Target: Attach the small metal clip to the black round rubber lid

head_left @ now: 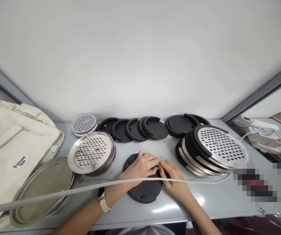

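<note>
On the grey table in front of me lies a black round disc (146, 190) with a raised rim and a small knob near its lower edge. My left hand (141, 168) reaches across its top, fingers bent and closed on the right side of the rim. There my right hand (171, 173) meets it, thumb and fingers pinched at the same rim. The fingertips nearly touch, and any small part between them is hidden. A white cable (86, 188) crosses the view in front of both wrists.
Perforated metal plates (91, 153) are stacked left, beside olive oval plates (42, 192) and a cream bag (15, 153). More black discs (155, 128) line the wall. At right stand a stack of metal grater plates in black rims (221, 147) and a white device (263, 127).
</note>
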`<act>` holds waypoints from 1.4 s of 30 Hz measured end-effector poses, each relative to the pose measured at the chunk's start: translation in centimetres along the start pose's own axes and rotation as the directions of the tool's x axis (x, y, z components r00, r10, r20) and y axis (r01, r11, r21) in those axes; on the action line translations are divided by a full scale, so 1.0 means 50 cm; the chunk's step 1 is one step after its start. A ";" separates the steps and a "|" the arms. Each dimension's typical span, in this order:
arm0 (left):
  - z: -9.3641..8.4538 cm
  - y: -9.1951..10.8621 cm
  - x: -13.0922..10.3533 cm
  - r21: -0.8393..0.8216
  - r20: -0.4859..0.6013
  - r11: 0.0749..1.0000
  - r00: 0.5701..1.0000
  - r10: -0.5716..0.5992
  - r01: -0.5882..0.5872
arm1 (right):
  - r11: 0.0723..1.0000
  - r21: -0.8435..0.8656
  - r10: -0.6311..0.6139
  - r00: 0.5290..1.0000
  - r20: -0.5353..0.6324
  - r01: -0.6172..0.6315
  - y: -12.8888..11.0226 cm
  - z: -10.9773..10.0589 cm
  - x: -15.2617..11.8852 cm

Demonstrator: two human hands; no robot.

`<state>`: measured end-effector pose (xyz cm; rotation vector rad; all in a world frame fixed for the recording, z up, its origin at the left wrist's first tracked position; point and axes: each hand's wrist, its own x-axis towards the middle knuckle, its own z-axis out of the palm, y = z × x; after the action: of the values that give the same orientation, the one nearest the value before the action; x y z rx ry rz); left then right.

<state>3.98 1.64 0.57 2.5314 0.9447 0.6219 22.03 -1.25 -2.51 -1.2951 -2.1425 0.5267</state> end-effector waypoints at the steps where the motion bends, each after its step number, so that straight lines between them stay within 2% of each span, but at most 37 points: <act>1: 0.001 -0.001 0.000 -0.006 0.000 1.000 1.000 0.002 -0.002 | 1.000 -0.006 0.000 1.000 0.003 0.000 0.002 0.000 -0.001; 5: 0.003 -0.002 0.000 -0.030 0.012 0.999 1.000 0.023 -0.023 | 1.000 -0.024 0.002 1.000 0.020 -0.002 0.007 -0.001 -0.006; 11: -0.005 0.003 -0.001 0.001 0.036 0.999 0.999 0.041 -0.041 | 0.998 0.051 0.018 0.999 0.039 -0.020 0.006 -0.004 -0.009; 19: -0.008 0.005 -0.004 -0.024 -0.009 0.999 0.999 -0.042 0.042 | 0.981 0.184 0.062 0.998 0.019 -0.065 0.006 -0.004 -0.006; 27: -0.008 0.005 -0.004 -0.039 -0.019 0.999 0.999 -0.029 0.028 | 0.982 0.180 0.053 0.998 0.021 -0.056 0.003 -0.003 -0.004; 34: -0.002 0.002 -0.005 0.037 -0.043 0.999 0.999 -0.018 0.019 | 0.987 0.152 0.057 0.998 0.017 -0.059 0.002 0.005 0.004; 42: -0.001 -0.001 -0.006 0.039 -0.051 0.999 0.999 -0.013 0.015 | 0.992 0.108 0.062 0.998 0.009 -0.062 0.006 0.006 0.001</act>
<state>3.72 1.50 0.51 2.5521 1.0016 0.6729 21.99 -1.09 -2.90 -1.3047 -2.0534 0.6634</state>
